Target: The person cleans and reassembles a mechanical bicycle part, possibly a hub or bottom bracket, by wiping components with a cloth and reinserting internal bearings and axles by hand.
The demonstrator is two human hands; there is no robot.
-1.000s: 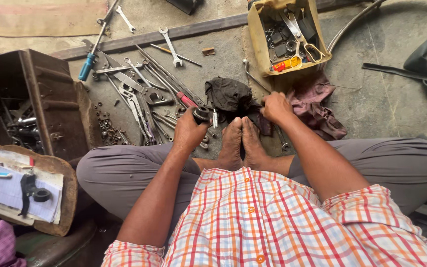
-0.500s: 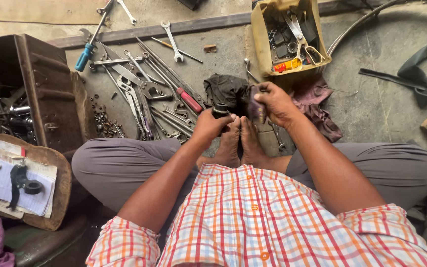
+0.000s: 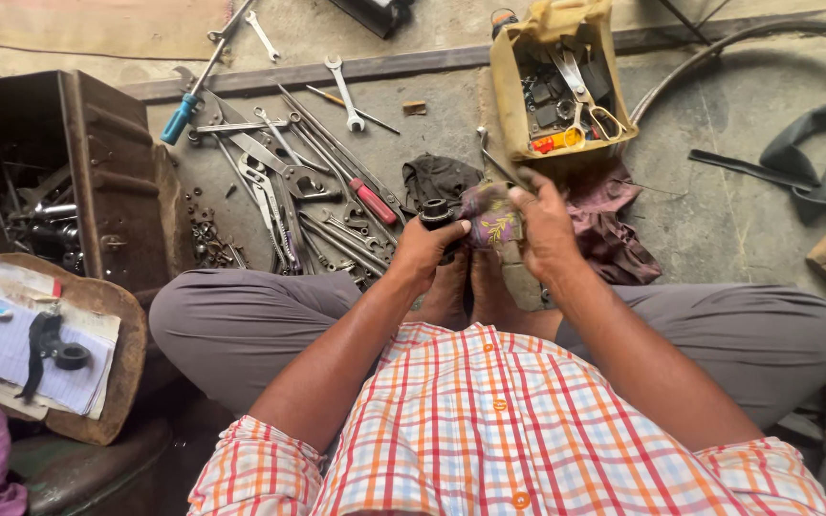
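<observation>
I sit cross-legged on the concrete floor, both hands raised above my bare feet. My left hand [image 3: 427, 250] grips a small black cylindrical metal part [image 3: 435, 211] with a round bore. My right hand [image 3: 544, 225] holds a patterned purple rag [image 3: 489, 216] pressed against that part. A dark cloth [image 3: 437, 178] lies on the floor just beyond my hands.
Spanners, pliers, a red-handled screwdriver [image 3: 372, 200] and rods lie spread at the left. A rusty metal toolbox [image 3: 97, 172] stands open at far left. A yellow tray of small tools [image 3: 560, 84] sits ahead, a maroon rag [image 3: 614, 229] beside it, rubber tubing [image 3: 815, 153] at right.
Both hands rose from the floor by my feet, bringing up the black part and the patterned rag, and now meet in front of me.
</observation>
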